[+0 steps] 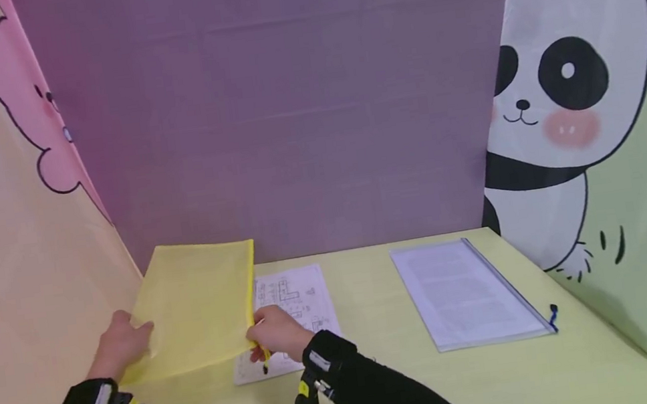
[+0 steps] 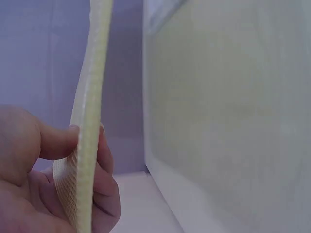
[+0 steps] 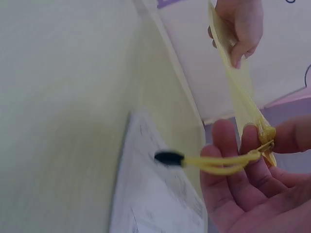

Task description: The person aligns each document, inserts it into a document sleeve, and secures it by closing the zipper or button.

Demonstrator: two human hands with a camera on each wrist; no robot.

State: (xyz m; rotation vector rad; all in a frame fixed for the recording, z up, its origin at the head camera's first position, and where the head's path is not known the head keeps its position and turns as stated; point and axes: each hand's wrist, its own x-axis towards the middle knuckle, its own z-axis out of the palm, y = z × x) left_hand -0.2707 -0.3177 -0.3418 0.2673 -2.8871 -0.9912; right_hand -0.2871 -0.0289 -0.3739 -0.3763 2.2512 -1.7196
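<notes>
A yellow mesh zipper pouch (image 1: pixel 193 305) is held up above the left part of the table, tilted, its zipper edge on the right. My left hand (image 1: pixel 121 343) pinches its left edge, with the thumb on one face and the fingers behind in the left wrist view. With thumb and fingers my right hand (image 1: pixel 281 332) grips the near right corner at the zipper end. From that corner hangs a yellow cord pull (image 3: pixel 218 163) with a black tip. Partly behind the pouch and right hand, a printed sheet (image 1: pixel 304 292) with diagrams lies on the table. Whether the pouch holds anything I cannot tell.
On the table's right side lies a clear zipper pouch (image 1: pixel 475 298) with printed pages inside and a dark blue pull (image 1: pixel 553 318). The pale yellow table (image 1: pixel 382 383) meets a purple backdrop (image 1: pixel 288 112). Cartoon-printed walls stand at left and right.
</notes>
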